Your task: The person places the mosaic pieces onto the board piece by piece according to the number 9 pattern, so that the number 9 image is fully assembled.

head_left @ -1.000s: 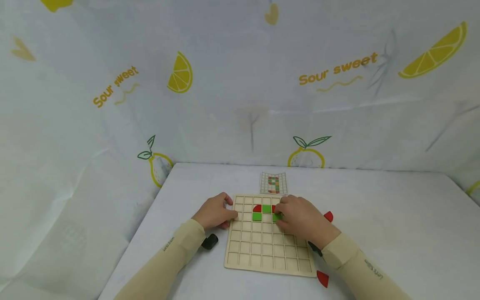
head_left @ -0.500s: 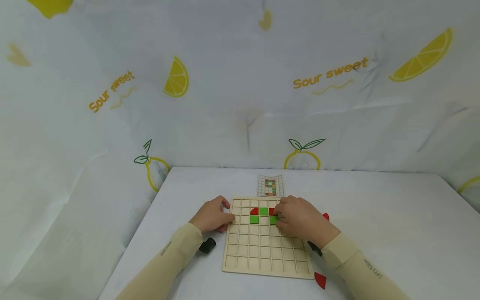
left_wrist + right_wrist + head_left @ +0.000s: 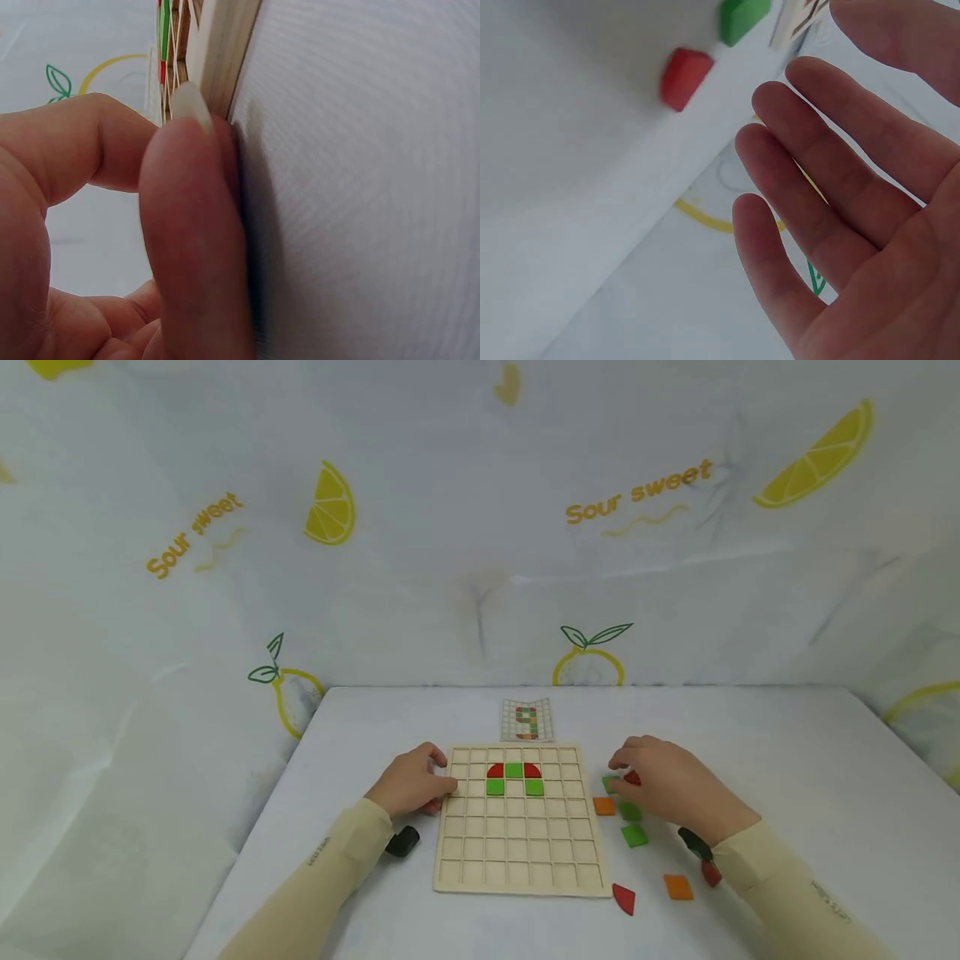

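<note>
A green square tile (image 3: 608,783) lies right of the wooden grid board (image 3: 517,850), beside the thumb of the nearer, empty right hand (image 3: 670,779), fingers parted; the left hand (image 3: 407,782) pinches the board's left edge.

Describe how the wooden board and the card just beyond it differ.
Size: the board is larger; the card is much smaller.
Shape: the board's far edge looks straight; the card's curves.
Colour: the board carries red and green pieces; the card's pattern also includes orange.
Both are pale and marked with a grid.
</note>
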`<state>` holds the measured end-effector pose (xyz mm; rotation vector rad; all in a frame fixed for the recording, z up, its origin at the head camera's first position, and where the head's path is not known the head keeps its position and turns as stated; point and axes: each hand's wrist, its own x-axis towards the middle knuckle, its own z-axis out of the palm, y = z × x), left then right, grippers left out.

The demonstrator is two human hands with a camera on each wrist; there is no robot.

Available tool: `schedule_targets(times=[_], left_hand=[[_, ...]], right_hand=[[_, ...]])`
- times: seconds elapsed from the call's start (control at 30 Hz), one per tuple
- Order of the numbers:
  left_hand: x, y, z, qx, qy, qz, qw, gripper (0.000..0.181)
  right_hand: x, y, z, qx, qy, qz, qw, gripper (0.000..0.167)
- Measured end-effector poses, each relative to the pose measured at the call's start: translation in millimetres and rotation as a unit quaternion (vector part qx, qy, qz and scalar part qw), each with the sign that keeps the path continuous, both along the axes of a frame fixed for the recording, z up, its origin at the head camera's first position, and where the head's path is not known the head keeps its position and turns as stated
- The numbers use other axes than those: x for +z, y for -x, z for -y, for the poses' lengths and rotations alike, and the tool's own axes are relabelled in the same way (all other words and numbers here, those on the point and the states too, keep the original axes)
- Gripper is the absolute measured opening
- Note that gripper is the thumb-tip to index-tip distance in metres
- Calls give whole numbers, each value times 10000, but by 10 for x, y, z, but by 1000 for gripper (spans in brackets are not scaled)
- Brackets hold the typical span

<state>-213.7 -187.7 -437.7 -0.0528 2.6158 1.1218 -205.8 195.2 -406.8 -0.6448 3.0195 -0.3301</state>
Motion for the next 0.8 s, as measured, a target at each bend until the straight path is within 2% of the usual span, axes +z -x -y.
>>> schedule_targets(times=[0.17, 0.37, 0.6, 0.7, 0.8], left_hand=[[13, 35, 35, 63, 61, -43, 10000, 39], [29, 52, 90, 114, 132, -32, 9998, 39], [-24, 49, 79, 107, 134, 87, 9998, 38], [-50, 54, 46, 76, 115, 87, 9999, 38], [-59, 55, 2, 26, 76, 36, 10000, 38]], right_hand=[[46, -203, -91, -73, -177, 95, 9998, 21], [35, -541, -33, -182, -255, 393, 9987, 24], [-121, -979, -31, 403, -254, 324, 9983, 33], [-166, -1087, -38, 431, -376, 450, 9973, 35], [-177, -1142, -59, 465, -388, 398, 9974, 34]])
